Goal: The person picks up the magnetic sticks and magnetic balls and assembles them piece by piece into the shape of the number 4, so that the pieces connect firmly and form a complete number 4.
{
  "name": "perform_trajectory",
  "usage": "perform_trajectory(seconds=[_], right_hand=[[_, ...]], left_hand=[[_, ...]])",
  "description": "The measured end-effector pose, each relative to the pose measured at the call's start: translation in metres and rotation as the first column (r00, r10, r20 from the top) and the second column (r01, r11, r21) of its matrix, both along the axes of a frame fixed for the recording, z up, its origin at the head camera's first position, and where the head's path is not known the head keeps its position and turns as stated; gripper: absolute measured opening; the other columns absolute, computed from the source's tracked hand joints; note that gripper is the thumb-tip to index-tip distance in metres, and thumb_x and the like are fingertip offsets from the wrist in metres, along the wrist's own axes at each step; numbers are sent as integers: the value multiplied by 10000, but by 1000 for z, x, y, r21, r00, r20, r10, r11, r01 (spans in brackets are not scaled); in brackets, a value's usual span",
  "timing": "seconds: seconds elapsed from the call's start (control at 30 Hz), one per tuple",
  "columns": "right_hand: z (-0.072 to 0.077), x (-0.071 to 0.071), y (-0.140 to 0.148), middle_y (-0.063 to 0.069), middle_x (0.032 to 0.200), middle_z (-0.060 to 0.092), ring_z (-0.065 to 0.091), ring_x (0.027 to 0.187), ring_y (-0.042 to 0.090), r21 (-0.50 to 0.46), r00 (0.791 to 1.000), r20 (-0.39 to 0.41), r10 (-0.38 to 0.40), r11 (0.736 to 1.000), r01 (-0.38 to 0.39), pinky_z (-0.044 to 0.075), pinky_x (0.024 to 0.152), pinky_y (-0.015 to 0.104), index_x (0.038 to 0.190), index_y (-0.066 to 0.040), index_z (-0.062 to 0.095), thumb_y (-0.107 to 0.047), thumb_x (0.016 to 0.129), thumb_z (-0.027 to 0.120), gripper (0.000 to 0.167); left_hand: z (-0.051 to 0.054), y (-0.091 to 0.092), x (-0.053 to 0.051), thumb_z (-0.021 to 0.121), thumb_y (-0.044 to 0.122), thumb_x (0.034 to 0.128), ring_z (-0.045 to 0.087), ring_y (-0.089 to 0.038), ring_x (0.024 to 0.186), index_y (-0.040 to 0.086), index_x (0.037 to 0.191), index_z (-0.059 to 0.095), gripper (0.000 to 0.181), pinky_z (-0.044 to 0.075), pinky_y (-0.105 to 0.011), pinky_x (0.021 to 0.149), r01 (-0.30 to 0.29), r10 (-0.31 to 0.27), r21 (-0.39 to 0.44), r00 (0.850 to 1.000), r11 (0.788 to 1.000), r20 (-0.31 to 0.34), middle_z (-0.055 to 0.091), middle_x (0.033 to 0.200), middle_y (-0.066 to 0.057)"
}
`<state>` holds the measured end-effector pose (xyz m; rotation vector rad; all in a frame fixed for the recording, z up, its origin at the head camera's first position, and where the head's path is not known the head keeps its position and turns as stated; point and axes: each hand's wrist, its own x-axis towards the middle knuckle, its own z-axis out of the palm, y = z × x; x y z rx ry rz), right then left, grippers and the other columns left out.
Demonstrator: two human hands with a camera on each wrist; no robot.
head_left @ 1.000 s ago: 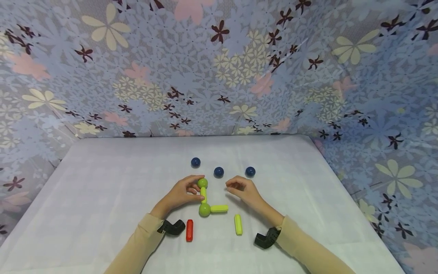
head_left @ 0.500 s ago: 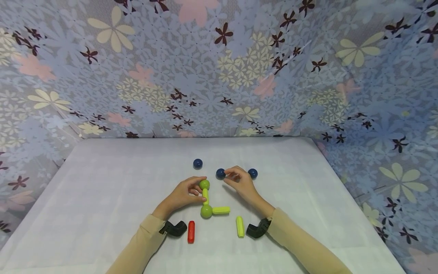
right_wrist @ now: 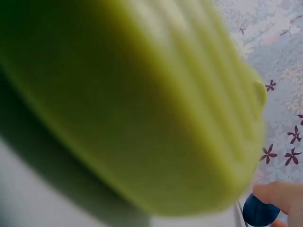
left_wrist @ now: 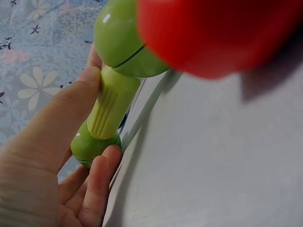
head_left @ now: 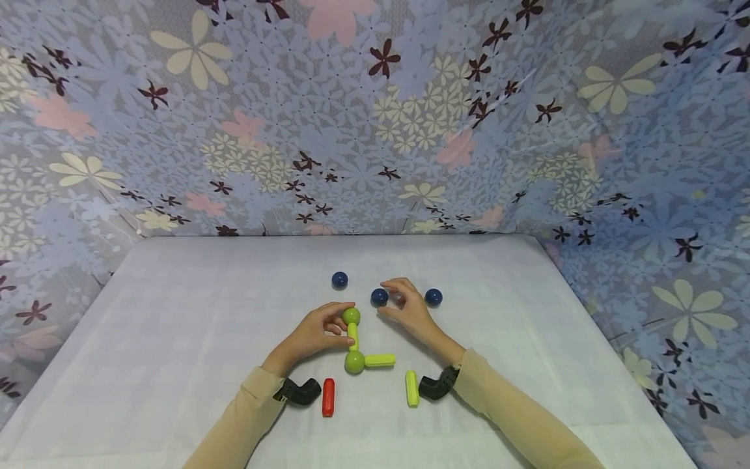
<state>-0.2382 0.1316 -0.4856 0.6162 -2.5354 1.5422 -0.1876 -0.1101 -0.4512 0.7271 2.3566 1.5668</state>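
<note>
My left hand (head_left: 316,332) holds a joined piece: a far green ball (head_left: 351,316), a yellow-green stick (head_left: 352,335), a near green ball (head_left: 354,361) and a second stick (head_left: 379,360) pointing right. In the left wrist view the thumb of that hand (left_wrist: 42,137) lies along the stick (left_wrist: 110,101) and fingertips touch the lower ball (left_wrist: 90,145). Thumb and fingers of my right hand (head_left: 413,312) are spread around the right side of the middle blue ball (head_left: 379,298). The right wrist view shows a finger at a blue ball (right_wrist: 259,212); firm contact cannot be told.
One blue ball (head_left: 340,280) lies behind the joined piece, another (head_left: 433,297) right of my right hand. A red stick (head_left: 328,397) lies near my left wrist, a loose yellow-green stick (head_left: 412,389) by my right wrist. A floral cloth (head_left: 351,130) stands behind the table (head_left: 193,293).
My right hand has moved forward and left to the middle blue ball, its fingers spreading around it. The left hand keeps its hold on the joined piece. The head view has shifted slightly.
</note>
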Motion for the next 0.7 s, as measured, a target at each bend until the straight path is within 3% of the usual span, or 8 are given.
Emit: perform_trajectory(seconds=[0.17,0.47,0.7], right_hand=[[-8,-6,1,96,1216,595,553,1070,238,32,1000,15,28,999,-28,475,882,275,1258,-65,589,-94,785,758,503],[-11,-6,0,100,1122,646,560,960,209,49,1000,10,3,999,-3,459,813,249,1194,-84,624,-83,791,757,424],[-9,-3,1,140,1150,647,585,1019,276,21,1000,26,-2,1000,1,484,869,385,1202,-50,619,-97,790,760,438]], left_hand=[[0,0,0,760,51,781,607,-362,973,-76,1365,442,677,561,-359,855,3,-3,8,1000,1000,-4,561,1212,-239],[1,-1,0,758,44,782,605,-367,963,-78,1365,441,675,559,-373,856,6,-6,1,1000,1000,-16,564,1195,-241],[-2,0,-1,759,54,783,606,-356,971,-66,1374,437,683,556,-381,865,9,-9,8,1000,1000,-1,561,1208,-238]])
